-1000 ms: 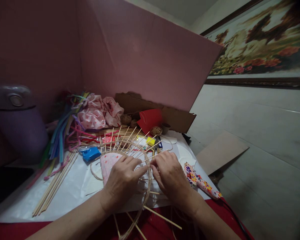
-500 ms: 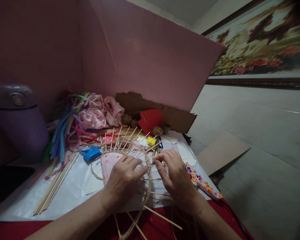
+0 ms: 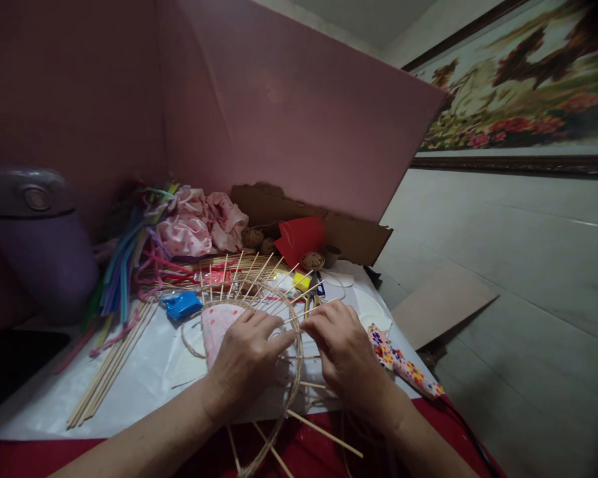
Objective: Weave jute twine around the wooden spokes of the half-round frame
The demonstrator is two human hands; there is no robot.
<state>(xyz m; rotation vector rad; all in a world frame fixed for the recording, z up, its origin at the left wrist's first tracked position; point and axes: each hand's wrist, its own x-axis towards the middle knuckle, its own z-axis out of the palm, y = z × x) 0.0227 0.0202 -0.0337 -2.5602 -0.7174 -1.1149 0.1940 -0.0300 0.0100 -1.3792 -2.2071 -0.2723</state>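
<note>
Right hand (image 3: 341, 348) bunches its fingertips at a twine ring (image 3: 292, 395), while the left hand (image 3: 249, 348), half curled, sets its thumb to the ring opposite; whether either pinches anything (the fingers hide it from where we stand) cannot be told. The ring, ribbed with thin sticks (image 3: 325, 434), runs between the hands and curves out beyond both. It looks light and springy, the twine soft and grippy, the sticks stiff but likely to snap; best held where twine crosses stick.
</note>
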